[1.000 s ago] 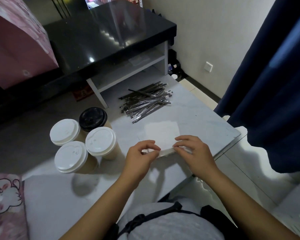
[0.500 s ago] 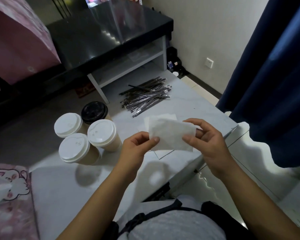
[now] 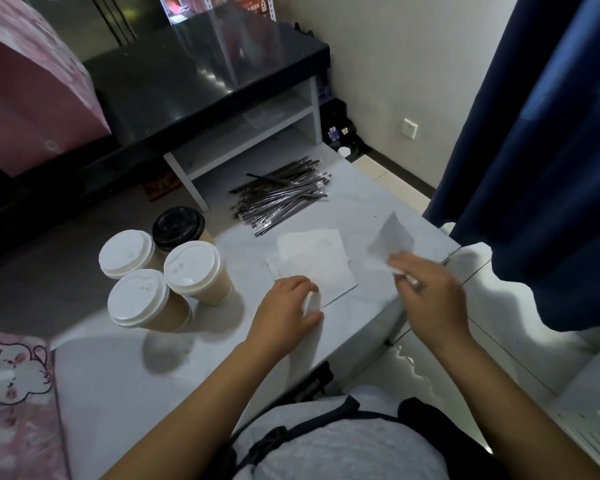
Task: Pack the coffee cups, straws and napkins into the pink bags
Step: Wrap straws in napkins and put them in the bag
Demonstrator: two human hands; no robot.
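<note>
Fingers (image 3: 400, 268) of rt hand (image 3: 430, 299) pinch thin, limp napkin (image 3: 390, 239).

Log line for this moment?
phase: napkins | right hand: lifted napkin | left hand: on napkin stack | cups: unpacked

Napkin (image 3: 390, 237) in right hand (image 3: 430, 292)

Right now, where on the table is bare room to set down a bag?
The near left stretch of the table is bare, between the cups, the left hand and the pink bag at the edge. It is crowded farther back: straws, the napkin stack, and the right hand holding a napkin.
</note>
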